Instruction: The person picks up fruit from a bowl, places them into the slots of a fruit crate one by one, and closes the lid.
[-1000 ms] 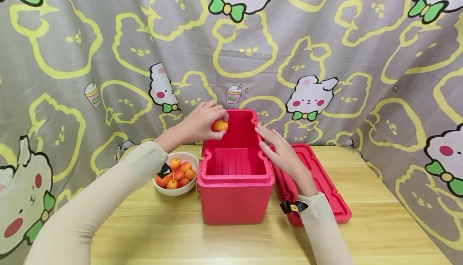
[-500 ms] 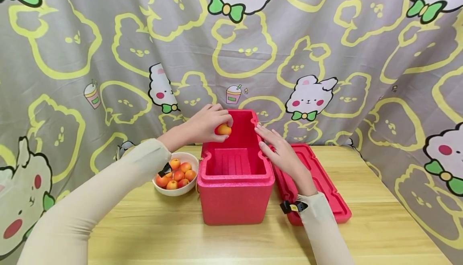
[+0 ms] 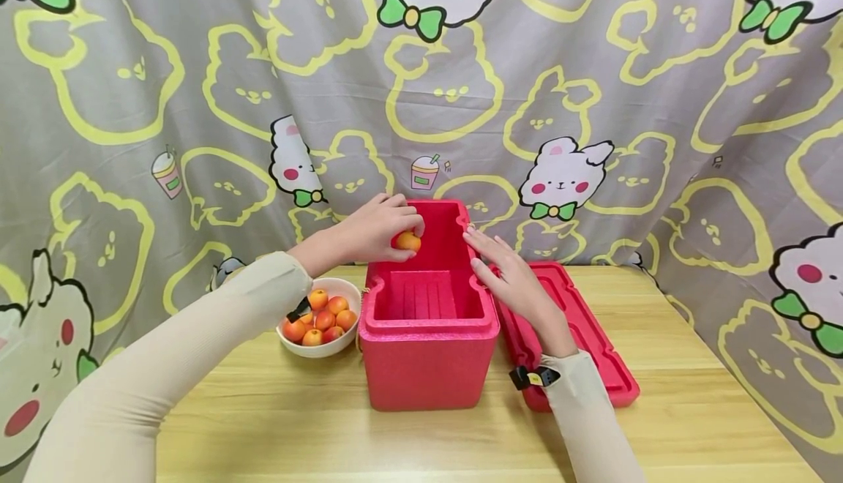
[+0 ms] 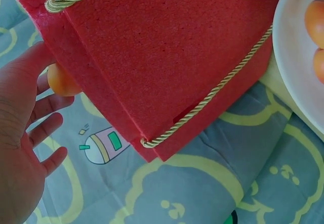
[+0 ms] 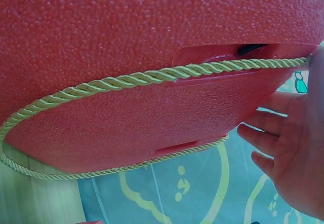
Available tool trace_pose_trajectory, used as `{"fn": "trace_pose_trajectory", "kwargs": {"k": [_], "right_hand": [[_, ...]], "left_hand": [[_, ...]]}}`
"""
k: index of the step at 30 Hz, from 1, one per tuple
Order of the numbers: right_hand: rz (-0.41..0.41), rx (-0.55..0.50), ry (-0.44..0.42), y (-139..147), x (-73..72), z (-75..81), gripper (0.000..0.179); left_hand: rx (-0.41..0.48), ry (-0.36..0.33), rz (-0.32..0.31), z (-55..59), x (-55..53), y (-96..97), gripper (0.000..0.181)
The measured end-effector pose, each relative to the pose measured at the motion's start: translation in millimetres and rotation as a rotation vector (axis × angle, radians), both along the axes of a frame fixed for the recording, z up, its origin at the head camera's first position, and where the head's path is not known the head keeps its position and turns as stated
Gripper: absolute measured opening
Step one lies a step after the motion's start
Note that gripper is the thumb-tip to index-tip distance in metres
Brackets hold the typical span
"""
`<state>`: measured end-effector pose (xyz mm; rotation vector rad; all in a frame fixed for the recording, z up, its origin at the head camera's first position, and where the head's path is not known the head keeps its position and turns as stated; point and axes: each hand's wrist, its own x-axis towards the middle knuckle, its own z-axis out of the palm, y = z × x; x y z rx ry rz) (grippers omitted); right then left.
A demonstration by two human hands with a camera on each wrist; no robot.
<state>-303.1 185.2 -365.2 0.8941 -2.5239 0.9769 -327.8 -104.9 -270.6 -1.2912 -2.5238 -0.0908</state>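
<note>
My left hand (image 3: 380, 228) pinches an orange apricot (image 3: 409, 242) between thumb and fingers, over the left rim of the open red foam box (image 3: 431, 373). In the left wrist view, the same apricot (image 4: 63, 81) shows partly behind the box's edge, beside the fingers. My right hand (image 3: 512, 282) rests on the box's right rim with fingers extended and holds nothing. To the left of the box, a white bowl (image 3: 319, 352) carries several orange-red apricots (image 3: 325, 320). The visible part of the box's floor is ribbed.
The red foam lid (image 3: 609, 355) lies on the wooden table (image 3: 296, 424) right of the box, partly under my right forearm. Gold rope (image 5: 121, 81) runs along the box's sides. A patterned curtain (image 3: 454, 66) hangs close behind.
My left hand has shifted slightly right, then a little lower, with the apricot still in its grip. The right hand has stayed on the rim.
</note>
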Motion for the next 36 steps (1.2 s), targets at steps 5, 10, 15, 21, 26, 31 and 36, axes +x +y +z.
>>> {"fn": "trace_pose_trajectory", "kwargs": {"k": [5,10,15,21,26,31,36], "right_hand": [[0.002,0.004,-0.005,0,0.2,-0.2,0.061],[0.003,0.007,-0.003,0,-0.1,0.0,0.061],[0.002,0.011,0.0,0,0.4,0.9,0.06],[0.004,0.007,-0.002,0,0.6,1.0,0.06],[0.005,0.003,-0.003,0,1.4,1.2,0.061],[0.008,0.0,-0.002,-1,2.0,2.0,0.061],[0.006,0.006,-0.002,0,2.1,1.9,0.06]], "left_hand": [[-0.003,0.004,-0.003,-1.5,0.9,-1.0,0.032],[-0.013,0.02,0.011,-1.4,1.8,-0.8,0.036],[-0.014,0.016,0.021,-1.6,0.4,-2.3,0.039],[-0.009,0.007,0.033,-3.3,-2.2,-6.3,0.041],[0.005,0.002,0.054,-2.4,-2.8,-10.7,0.039],[0.015,0.008,0.075,-1.3,-2.0,-19.2,0.037],[0.04,0.015,0.104,-3.8,-3.1,-33.5,0.032]]}}
